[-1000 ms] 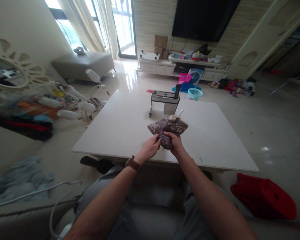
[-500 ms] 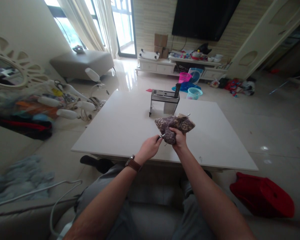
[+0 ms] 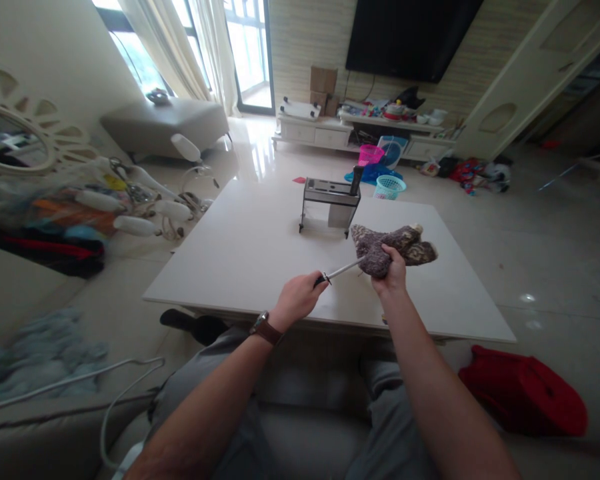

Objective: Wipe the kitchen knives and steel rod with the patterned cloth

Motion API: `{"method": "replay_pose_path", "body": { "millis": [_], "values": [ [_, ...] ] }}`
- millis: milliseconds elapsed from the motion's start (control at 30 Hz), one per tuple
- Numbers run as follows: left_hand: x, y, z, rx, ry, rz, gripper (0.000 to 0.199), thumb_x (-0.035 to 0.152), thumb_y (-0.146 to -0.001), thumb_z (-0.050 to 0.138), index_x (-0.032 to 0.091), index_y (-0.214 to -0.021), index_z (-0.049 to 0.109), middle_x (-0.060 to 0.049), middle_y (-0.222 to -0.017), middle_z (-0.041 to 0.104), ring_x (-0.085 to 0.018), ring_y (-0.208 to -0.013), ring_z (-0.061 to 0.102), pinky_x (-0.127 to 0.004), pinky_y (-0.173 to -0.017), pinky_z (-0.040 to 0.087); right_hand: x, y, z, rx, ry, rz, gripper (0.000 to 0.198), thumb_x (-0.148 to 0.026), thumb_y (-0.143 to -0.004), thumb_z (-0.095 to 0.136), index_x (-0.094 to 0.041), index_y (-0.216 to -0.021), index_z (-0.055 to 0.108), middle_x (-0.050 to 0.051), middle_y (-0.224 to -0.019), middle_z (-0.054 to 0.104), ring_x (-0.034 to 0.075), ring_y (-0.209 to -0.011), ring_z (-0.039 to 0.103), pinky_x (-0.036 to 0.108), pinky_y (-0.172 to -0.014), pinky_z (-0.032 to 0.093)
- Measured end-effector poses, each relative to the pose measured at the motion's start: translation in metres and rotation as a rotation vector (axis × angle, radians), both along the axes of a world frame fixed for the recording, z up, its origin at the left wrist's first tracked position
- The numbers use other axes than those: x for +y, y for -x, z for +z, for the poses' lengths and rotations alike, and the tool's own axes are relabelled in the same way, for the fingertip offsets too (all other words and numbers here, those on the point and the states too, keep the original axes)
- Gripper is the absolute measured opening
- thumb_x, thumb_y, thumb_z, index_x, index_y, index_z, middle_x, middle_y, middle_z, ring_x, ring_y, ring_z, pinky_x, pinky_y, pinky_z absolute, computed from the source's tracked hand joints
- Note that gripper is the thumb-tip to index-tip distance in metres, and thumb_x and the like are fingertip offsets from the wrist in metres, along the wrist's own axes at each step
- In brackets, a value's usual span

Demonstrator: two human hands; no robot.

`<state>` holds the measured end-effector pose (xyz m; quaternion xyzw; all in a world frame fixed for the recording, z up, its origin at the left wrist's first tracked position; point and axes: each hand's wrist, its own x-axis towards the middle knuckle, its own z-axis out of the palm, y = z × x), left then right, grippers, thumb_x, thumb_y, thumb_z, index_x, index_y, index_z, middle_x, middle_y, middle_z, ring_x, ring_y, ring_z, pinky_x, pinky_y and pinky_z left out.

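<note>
- Glossy pale floor tiles are seen around a white table (image 3: 260,253) in a living room, with curtained windows at the back left and a dark wall screen (image 3: 410,37) above a low cabinet (image 3: 325,137) crowded with small items.
- From the head view, the left hand (image 3: 297,299) is closed around the dark handle of a thin metal rod (image 3: 344,269), held above the near edge of the table; a brown watch (image 3: 265,327) is worn on that wrist.
- The right hand (image 3: 391,270) is clamped on a mottled brown cloth (image 3: 393,243), which is wrapped around the far end of the rod and held above the table, right of centre.
- A metal rack (image 3: 330,200) with a black handle sticking out is set on the table's far side, just behind the cloth.
- A red bag (image 3: 525,390) is seen on the floor at the right, and pink and teal baskets (image 3: 380,170) beyond the table.
- No brand, label or writing can be read anywhere.
</note>
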<state>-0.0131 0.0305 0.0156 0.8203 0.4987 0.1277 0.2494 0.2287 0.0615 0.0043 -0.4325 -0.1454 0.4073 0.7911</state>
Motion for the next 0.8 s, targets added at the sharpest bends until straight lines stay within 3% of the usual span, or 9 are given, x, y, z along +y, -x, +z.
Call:
{"method": "replay_pose_path", "body": {
  "millis": [133, 267, 367, 633, 800],
  "values": [
    [0.002, -0.003, -0.003, -0.091, 0.026, 0.052, 0.029, 0.044, -0.103, 0.045, 0.024, -0.101, 0.066, -0.006, -0.090, 0.073, -0.021, -0.080, 0.064, -0.029, -0.065, 0.033, -0.006, 0.040, 0.000, 0.129, 0.085, 0.092, 0.028, -0.014, -0.060, 0.077, -0.017, -0.087, 0.071, 0.002, -0.087, 0.078, 0.016, -0.079, 0.073, 0.028, -0.073, 0.063],
    [0.005, -0.008, -0.009, -0.235, 0.070, 0.067, 0.028, 0.035, -0.103, 0.043, 0.020, -0.092, 0.064, -0.006, -0.088, 0.072, -0.018, -0.077, 0.061, -0.028, -0.066, 0.034, -0.016, 0.087, -0.005, 0.103, 0.152, 0.163, 0.037, -0.012, -0.049, 0.084, -0.015, -0.085, 0.074, 0.002, -0.082, 0.079, 0.017, -0.069, 0.072, 0.028, -0.063, 0.062],
    [0.007, -0.009, -0.014, -0.264, 0.103, 0.072, 0.027, 0.030, -0.102, 0.041, 0.019, -0.086, 0.060, -0.005, -0.082, 0.069, -0.017, -0.071, 0.058, -0.028, -0.066, 0.035, -0.019, 0.104, -0.010, 0.072, 0.172, 0.173, 0.033, -0.010, -0.047, 0.083, -0.015, -0.078, 0.073, 0.001, -0.078, 0.078, 0.017, -0.066, 0.072, 0.027, -0.061, 0.061],
    [0.009, -0.009, -0.017, -0.308, 0.111, 0.035, 0.028, 0.033, -0.101, 0.041, 0.019, -0.088, 0.061, -0.008, -0.090, 0.070, -0.019, -0.081, 0.061, -0.029, -0.073, 0.039, -0.013, 0.101, -0.010, 0.064, 0.193, 0.090, 0.032, -0.008, -0.045, 0.082, -0.014, -0.074, 0.072, 0.000, -0.075, 0.077, 0.017, -0.067, 0.072, 0.027, -0.060, 0.061],
    [0.007, -0.008, -0.008, -0.429, 0.228, -0.027, 0.039, 0.044, -0.099, 0.041, 0.018, -0.081, 0.061, -0.001, -0.070, 0.060, -0.015, -0.068, 0.052, -0.027, -0.064, 0.036, -0.003, 0.070, -0.002, 0.064, 0.130, 0.029, 0.032, -0.007, -0.049, 0.081, -0.015, -0.078, 0.071, 0.000, -0.077, 0.077, 0.016, -0.067, 0.071, 0.028, -0.061, 0.062]
  ]
}}
